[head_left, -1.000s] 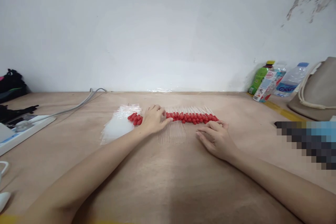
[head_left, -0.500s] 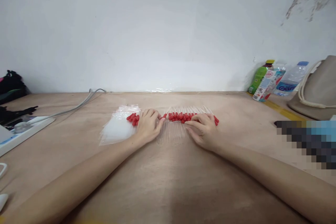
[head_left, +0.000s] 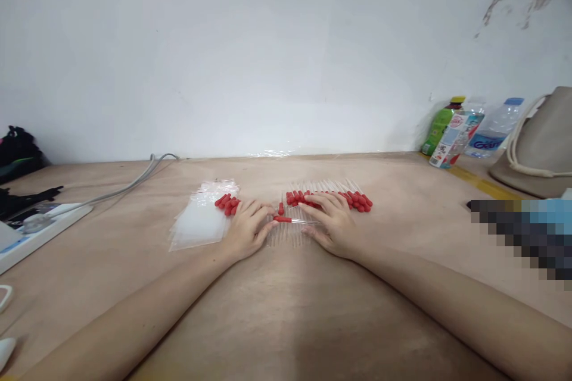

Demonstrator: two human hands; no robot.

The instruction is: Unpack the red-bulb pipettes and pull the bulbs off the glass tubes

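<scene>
A clear glass dropper with a red rubber bulb [head_left: 283,219] lies level between my two hands. My left hand [head_left: 249,227] pinches its bulb end between thumb and fingers. The thin tube runs into my right hand [head_left: 331,221], whose thumb and fingers curl about it; the exact contact is partly hidden. Under both hands lie several bare glass tubes [head_left: 286,239] side by side. Behind my right hand is a row of droppers with red bulbs [head_left: 357,200], their tubes pointing to the wall. Loose red bulbs [head_left: 227,203] rest beside my left hand, on clear plastic bags [head_left: 199,225].
On the left are a power strip [head_left: 71,213] with a grey cable [head_left: 134,180] and black items [head_left: 20,152]. At the back right stand bottles [head_left: 440,128], a tilted carton [head_left: 456,140] and a beige bag [head_left: 543,143]. A pixelated dark object [head_left: 513,232] lies at right.
My right hand has shifted left and inward from the row's right end. A dropper with a red bulb now spans the gap between my hands, and my left hand has come slightly nearer.
</scene>
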